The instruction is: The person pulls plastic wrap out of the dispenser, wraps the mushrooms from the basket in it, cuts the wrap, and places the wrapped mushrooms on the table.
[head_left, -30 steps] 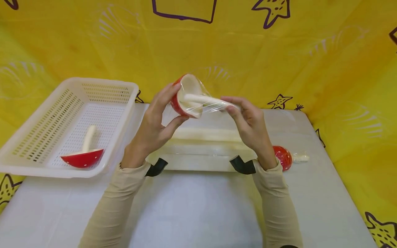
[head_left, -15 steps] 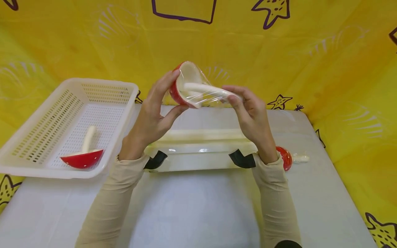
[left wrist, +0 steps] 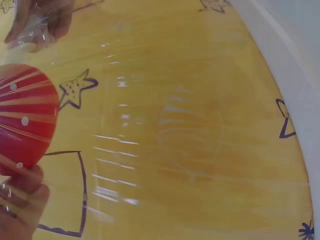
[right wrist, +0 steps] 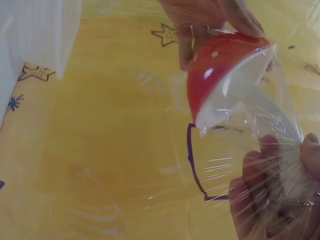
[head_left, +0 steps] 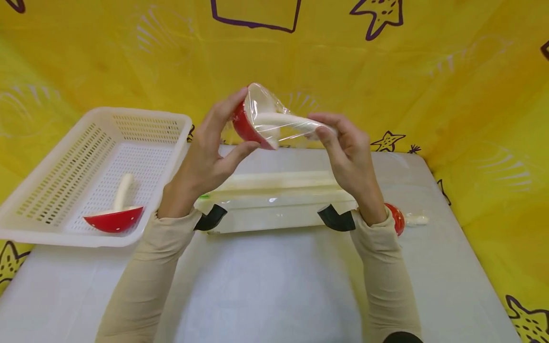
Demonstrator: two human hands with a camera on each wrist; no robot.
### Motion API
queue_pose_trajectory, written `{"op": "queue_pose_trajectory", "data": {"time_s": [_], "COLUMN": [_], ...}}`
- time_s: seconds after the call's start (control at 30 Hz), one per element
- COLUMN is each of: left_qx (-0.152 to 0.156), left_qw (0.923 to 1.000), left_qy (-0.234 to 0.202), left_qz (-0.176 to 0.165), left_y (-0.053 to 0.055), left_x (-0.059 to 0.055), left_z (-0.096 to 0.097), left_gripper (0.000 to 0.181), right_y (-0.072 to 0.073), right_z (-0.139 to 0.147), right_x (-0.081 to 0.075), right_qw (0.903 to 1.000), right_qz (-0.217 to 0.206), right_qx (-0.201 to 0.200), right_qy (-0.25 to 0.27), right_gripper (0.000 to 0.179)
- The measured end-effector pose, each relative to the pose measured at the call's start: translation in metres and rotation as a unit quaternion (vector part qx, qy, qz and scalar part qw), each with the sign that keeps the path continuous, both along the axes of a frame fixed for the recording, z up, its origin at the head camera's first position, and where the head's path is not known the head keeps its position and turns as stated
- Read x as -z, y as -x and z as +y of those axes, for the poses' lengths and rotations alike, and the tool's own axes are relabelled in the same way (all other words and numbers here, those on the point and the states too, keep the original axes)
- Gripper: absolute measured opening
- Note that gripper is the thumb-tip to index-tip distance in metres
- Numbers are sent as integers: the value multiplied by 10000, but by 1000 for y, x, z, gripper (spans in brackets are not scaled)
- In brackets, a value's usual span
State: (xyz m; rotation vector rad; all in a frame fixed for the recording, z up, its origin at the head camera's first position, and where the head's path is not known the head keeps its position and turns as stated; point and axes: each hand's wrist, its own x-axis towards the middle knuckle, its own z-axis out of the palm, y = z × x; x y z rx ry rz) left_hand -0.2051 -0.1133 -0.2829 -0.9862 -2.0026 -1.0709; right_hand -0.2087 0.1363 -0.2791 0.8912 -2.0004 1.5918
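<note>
A red ladle with white dots and a white handle (head_left: pixel 274 119) is held up above the table, loosely wrapped in clear plastic film (right wrist: pixel 240 110). My left hand (head_left: pixel 206 157) grips its bowl (head_left: pixel 244 126) between thumb and fingers. At the handle's end, my right hand (head_left: pixel 349 157) pinches the handle together with bunched film. In the left wrist view the dotted bowl (left wrist: pixel 25 115) shows behind stretched, shiny film. Below the hands lies a long, pale, glossy box-like dispenser (head_left: pixel 274 205), its ends partly hidden by the wrists.
At the left stands a white plastic basket (head_left: pixel 141 113) with another red ladle (head_left: pixel 116 220) inside, bowl turned down. A third red ladle (head_left: pixel 398 219), its handle wrapped in film, lies right of my right wrist. A yellow patterned cloth (head_left: pixel 274 52) hangs behind the table.
Both hands have lifted the ladle higher, mostly during the first half second. The bowl has turned a little, showing more of its red outside. The pale dispenser has shifted slightly.
</note>
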Motion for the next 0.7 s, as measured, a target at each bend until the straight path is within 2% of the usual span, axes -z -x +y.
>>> {"op": "queue_pose_trajectory", "data": {"time_s": [0.1, 0.3, 0.43, 0.57, 0.7], "left_qx": [-273, -664, -915, -844, -552], "left_qw": [9990, 9905, 9864, 9839, 9771], "left_qy": [283, 613, 783, 919, 957], "left_qz": [-216, -1032, -1120, -1281, -1821], "left_y": [-9, -33, -44, -55, -67], "left_x": [2, 4, 10, 20, 30], "left_z": [-3, -5, -3, -5, -10], "left_gripper": [70, 79, 76, 81, 68], "right_y": [-6, -21, -32, -43, -54], "right_z": [3, 11, 16, 21, 25], "right_x": [1, 7, 16, 27, 37], "right_qw": [9996, 9962, 9937, 9898, 9845], "right_qz": [-196, -697, -913, -1217, -1515], "right_qx": [-37, -40, -128, -364, -591], "right_qy": [-203, -520, -637, -647, -655], "right_gripper": [23, 24, 24, 24, 25]}}
